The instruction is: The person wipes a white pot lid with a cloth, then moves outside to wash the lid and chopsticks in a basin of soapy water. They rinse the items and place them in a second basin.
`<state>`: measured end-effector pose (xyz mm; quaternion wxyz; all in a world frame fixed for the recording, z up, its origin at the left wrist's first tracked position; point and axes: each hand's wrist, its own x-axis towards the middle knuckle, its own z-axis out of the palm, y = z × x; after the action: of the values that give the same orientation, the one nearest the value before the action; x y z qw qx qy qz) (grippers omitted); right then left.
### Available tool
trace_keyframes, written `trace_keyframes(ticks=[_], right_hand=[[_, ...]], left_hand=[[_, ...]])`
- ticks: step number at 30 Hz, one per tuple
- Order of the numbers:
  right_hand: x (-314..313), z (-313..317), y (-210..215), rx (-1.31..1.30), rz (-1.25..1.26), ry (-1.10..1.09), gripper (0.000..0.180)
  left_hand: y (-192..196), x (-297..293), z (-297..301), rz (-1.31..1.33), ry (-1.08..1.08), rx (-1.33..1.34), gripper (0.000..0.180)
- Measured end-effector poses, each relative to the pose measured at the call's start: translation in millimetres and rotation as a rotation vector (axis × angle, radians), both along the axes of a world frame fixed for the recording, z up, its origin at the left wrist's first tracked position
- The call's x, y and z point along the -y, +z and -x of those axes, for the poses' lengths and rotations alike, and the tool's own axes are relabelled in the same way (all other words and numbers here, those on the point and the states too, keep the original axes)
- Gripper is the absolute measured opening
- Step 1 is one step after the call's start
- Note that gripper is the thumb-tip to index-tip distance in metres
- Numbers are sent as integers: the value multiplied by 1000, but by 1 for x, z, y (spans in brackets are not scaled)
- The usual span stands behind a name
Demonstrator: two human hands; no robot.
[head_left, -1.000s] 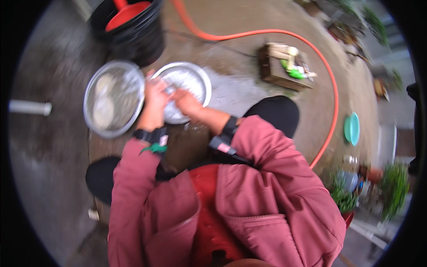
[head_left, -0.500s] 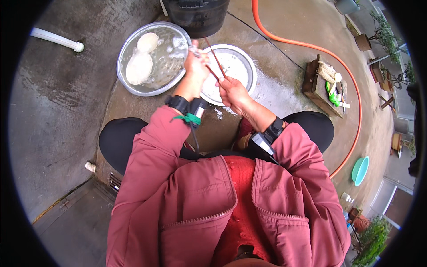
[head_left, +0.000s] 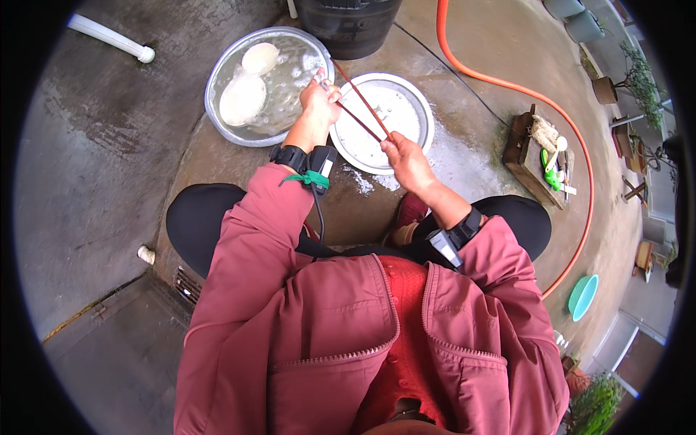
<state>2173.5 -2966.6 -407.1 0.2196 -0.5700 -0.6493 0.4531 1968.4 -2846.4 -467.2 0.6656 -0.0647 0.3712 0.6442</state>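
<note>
Two long reddish-brown chopsticks stretch between my hands above a round metal basin of foamy water. My right hand is closed around their near ends, thumb along the sticks. At the near right rim of a larger metal basin, my left hand is closed where the lower chopstick reaches it. The upper one passes beyond its fingers. Something pale shows at the left fingertips, too small to make out. Two whitish rounded pieces, one large and one smaller, lie in the larger basin's water.
A black tub stands behind the basins. An orange hose curves down the right side. Beside it a wooden block carries a loofah-like scrubber and a green tool. Spilled suds wet the floor.
My right hand has moved right and slightly nearer me, away from my left hand, so more of the chopsticks shows between them. The whole view has shifted slightly.
</note>
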Motion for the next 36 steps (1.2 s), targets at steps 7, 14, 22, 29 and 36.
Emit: trace_keyframes(ticks=[7,14,22,29,36], right_hand=[[-13,-15,18,310,-210,198,21],[-33,-38,30,-37,130,27,25],[-29,0,-9,103,-93,-88,24],[-39,1,-24,95,-53,-130,29],[0,22,-17,-131,235,-96,29]], left_hand=[[-9,0,5,15,-201,-137,26],[-30,-16,30,13,78,49,27],[10,19,-74,-203,-92,82,30],[14,47,-102,-159,-244,-197,21],[2,18,-44,-98,-81,-185,22]])
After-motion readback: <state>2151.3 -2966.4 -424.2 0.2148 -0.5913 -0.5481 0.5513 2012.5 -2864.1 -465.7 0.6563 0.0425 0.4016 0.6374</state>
